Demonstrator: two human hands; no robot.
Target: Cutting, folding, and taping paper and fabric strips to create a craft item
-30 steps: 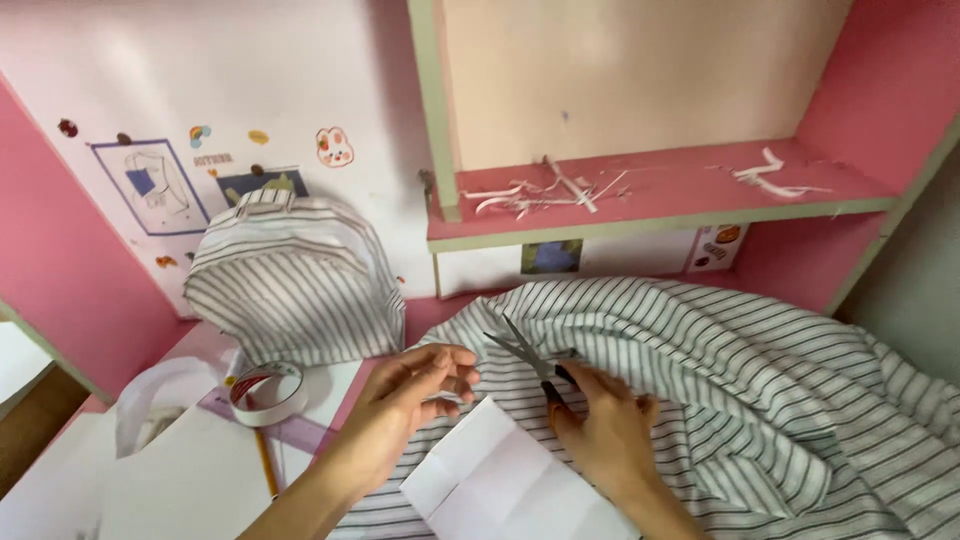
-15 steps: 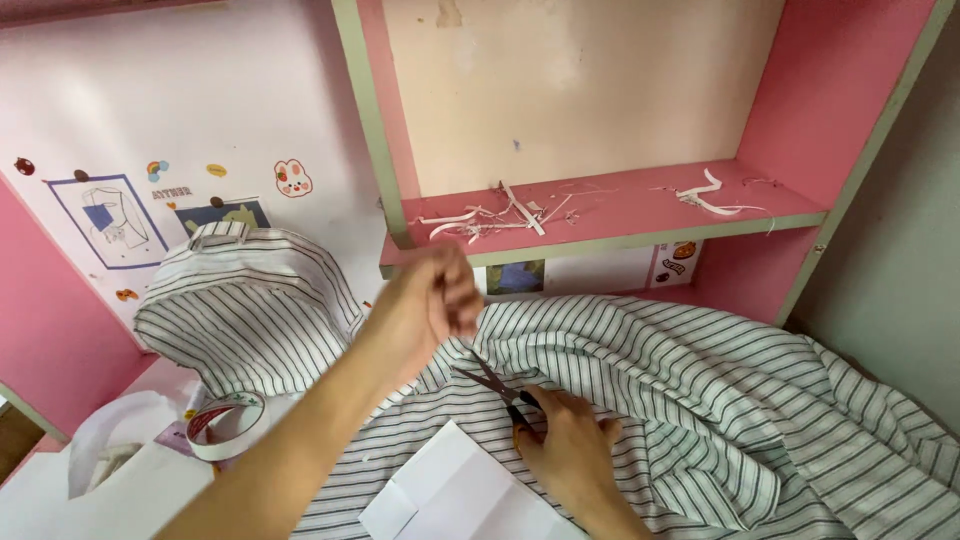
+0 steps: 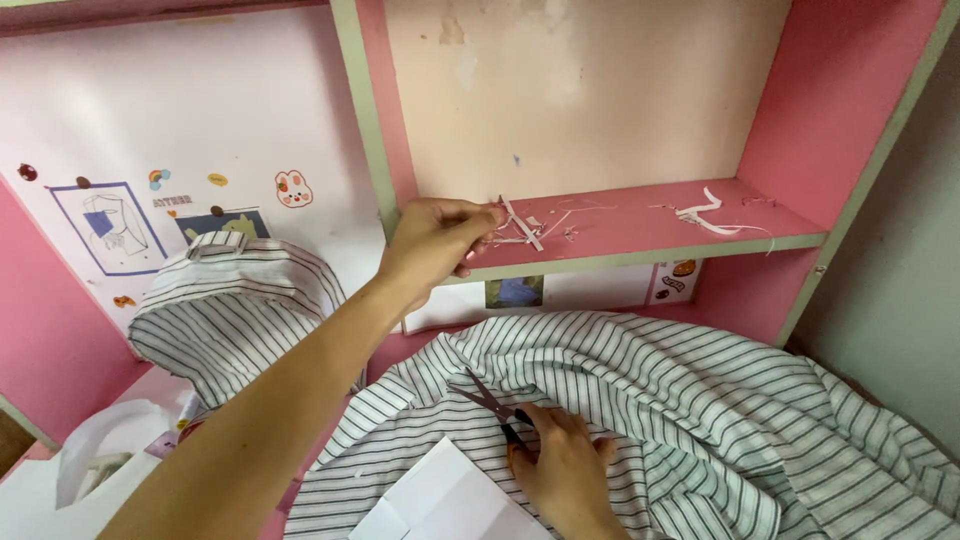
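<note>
Two hands are busy. The left hand [image 3: 435,240] is up at 12 o'clock, with its fingers [image 3: 478,215] pinched shut at the edge of the pink shelf [image 3: 640,225]. It may be pinching a thin paper scrap, but I cannot tell for sure. Just past the fingertips, at 3 o'clock from them, lies a little pile of paper scraps [image 3: 525,228]. They look very light and bendy, so a soft pinch near one end would lift one.

The right hand [image 3: 560,470] is low, at 6 o'clock. Its fingers curl around the dark handles of the scissors [image 3: 490,402]. The blades stand a little open and point to 10 o'clock. Scissors are hard and sharp, so the handles are the safe place to hold.

Under that hand is soft striped cloth [image 3: 700,400]. A folded white paper [image 3: 440,500] lies at 9 o'clock from the hand. A striped bag [image 3: 235,315] stands farther off, still at 9 o'clock.
</note>
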